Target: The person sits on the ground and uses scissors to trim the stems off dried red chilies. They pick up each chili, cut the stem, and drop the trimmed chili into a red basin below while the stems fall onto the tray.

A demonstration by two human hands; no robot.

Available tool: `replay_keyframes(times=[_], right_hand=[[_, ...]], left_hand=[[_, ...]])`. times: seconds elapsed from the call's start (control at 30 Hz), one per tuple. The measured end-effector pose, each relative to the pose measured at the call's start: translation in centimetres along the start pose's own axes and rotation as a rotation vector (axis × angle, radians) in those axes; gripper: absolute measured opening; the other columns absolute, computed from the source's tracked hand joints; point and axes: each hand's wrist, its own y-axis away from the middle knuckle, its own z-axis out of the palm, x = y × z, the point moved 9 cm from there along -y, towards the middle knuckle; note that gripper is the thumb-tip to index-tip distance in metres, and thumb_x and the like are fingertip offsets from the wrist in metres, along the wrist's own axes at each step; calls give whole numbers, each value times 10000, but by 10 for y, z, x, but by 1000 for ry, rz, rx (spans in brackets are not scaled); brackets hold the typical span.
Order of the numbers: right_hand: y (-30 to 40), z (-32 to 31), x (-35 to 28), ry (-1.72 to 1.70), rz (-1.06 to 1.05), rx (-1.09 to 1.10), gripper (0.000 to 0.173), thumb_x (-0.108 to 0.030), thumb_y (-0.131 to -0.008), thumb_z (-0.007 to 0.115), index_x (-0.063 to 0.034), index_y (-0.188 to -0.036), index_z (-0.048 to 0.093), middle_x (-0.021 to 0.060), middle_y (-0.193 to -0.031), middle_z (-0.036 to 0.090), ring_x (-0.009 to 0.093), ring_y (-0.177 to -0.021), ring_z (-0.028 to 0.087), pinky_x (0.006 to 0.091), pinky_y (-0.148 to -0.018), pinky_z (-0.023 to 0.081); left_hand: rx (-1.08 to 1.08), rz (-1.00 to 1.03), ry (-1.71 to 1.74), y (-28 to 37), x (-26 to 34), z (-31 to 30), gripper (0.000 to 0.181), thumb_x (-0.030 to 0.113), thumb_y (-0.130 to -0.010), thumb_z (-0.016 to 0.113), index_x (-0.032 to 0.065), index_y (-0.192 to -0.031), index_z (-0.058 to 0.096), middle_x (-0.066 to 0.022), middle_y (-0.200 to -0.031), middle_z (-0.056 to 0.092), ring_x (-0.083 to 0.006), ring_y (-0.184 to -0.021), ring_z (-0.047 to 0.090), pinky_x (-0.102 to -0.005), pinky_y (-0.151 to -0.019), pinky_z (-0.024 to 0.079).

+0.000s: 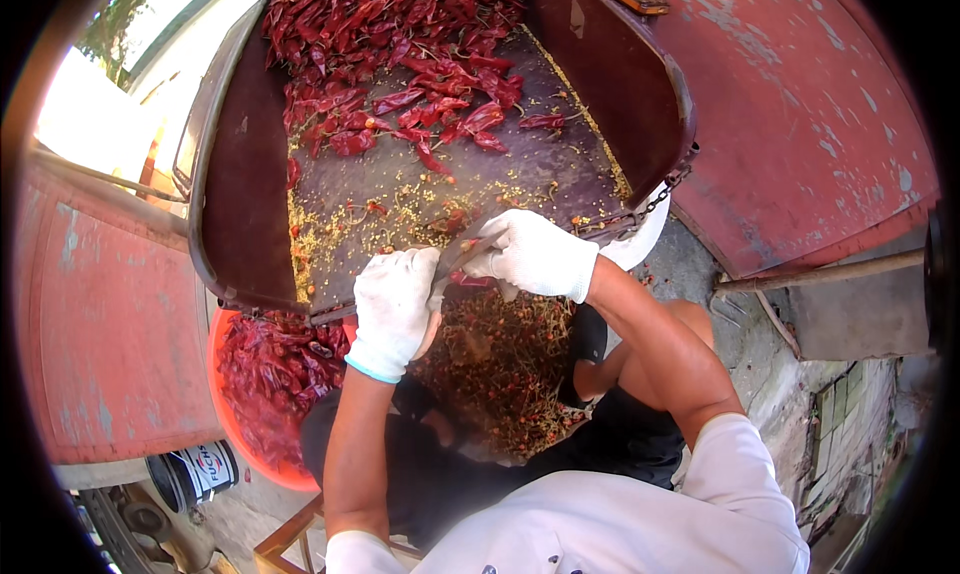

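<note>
My left hand (394,304), in a white knit glove, is closed around what look like metal scissors (451,265). Their dark blades slant up and right towards my other hand. My right hand (536,255), gloved the same way, pinches a dried red chili pepper (471,280) against the blades; most of the pepper is hidden by the fingers. Both hands meet over the front edge of a metal wheelbarrow-like tray (442,169). Across its far part lies a heap of dried red chilies (375,41), and yellow seeds (397,206) are scattered near the front.
An orange tub (216,364) of red chilies stands at the lower left. Stems and seed bits (502,371) lie piled between my legs. A chain (660,199) hangs at the tray's right corner. Red metal panels (795,116) flank the tray. A black bucket (193,475) sits lower left.
</note>
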Motion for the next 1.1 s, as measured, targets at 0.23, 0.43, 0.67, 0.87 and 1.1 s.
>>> replay_keyframes(times=[0.23, 0.43, 0.67, 0.87, 1.1], right_hand=[[-2, -7, -8, 333, -169, 103, 256, -257, -911, 655, -11, -936, 720, 175, -758, 691, 326, -679, 676, 405, -678, 531], [3, 4, -13, 369, -264, 88, 308, -279, -915, 634, -51, -1095, 734, 198, -958, 715, 375, -894, 677, 406, -820, 535], [1, -1, -10, 428, -237, 46, 281, -292, -914, 627, -71, -1042, 746, 196, -942, 715, 371, -904, 680, 415, -817, 535], [-8, -32, -2, 648, -160, 223, 268, -276, -918, 612, -66, -1039, 726, 204, -913, 708, 379, -902, 679, 446, -824, 531], [-19, -50, 2, -244, -99, 260, 226, -76, -943, 591, -39, -1160, 644, 20, -936, 685, 92, -757, 621, 284, -693, 509]], left_hand=[[-27, -93, 90, 5, -3, 6, 356, 32, -704, 714, 40, -1040, 595, -135, -856, 644, -362, -755, 640, -435, -676, 503], [62, -7, 2, -8, 10, -5, 414, -21, -692, 665, 0, -1097, 583, -180, -984, 655, -386, -874, 643, -446, -769, 517], [-64, -43, 2, -1, 0, 11, 349, -14, -717, 678, 24, -1055, 598, -158, -921, 664, -356, -807, 657, -428, -718, 524], [209, -260, 159, 3, -24, -11, 126, 87, -862, 759, 38, -911, 653, -119, -700, 678, -306, -576, 668, -351, -545, 515], [-233, -521, -343, 19, -106, 17, 398, 279, -790, 773, 86, -1115, 648, -146, -815, 689, -348, -767, 692, -446, -683, 540]])
